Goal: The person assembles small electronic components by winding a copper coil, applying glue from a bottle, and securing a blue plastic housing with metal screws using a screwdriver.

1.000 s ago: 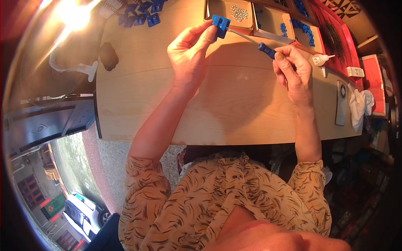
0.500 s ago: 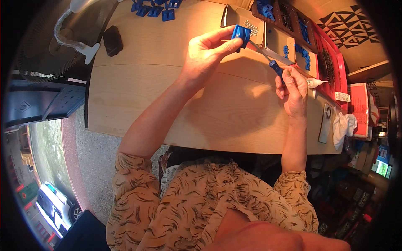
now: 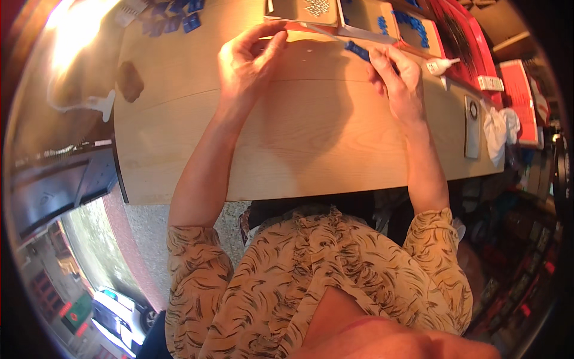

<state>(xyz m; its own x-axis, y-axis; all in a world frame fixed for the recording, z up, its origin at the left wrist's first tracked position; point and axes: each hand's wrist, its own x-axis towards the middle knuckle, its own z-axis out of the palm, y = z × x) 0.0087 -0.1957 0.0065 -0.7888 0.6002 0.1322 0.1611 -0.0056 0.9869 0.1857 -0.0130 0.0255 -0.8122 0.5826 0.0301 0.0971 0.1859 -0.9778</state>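
My right hand (image 3: pixel 397 81) is closed around the blue handle of a screwdriver (image 3: pixel 357 49). Its thin metal shaft points left and away, toward the front of a box of small silvery parts (image 3: pixel 317 7). At that box's near left corner is my left hand (image 3: pixel 251 63), with thumb and forefinger curved and their tips a little apart. Nothing shows between them. A few tiny pale specks lie on the tabletop between the hands.
Several blue plastic pieces (image 3: pixel 191 23) lie at the far left, beyond a dark brown lump (image 3: pixel 130 81). Boxes of small blue parts (image 3: pixel 412 27) stand at the back right. Near them are a white nozzle bottle (image 3: pixel 441 64) and a red tray (image 3: pixel 478 48). A white cloth (image 3: pixel 501 128) hangs at the right edge.
The blue piece has left my left hand and cannot be picked out now. That hand has shifted toward the box of silvery parts. The screwdriver stays in my right hand. The whole view has turned.
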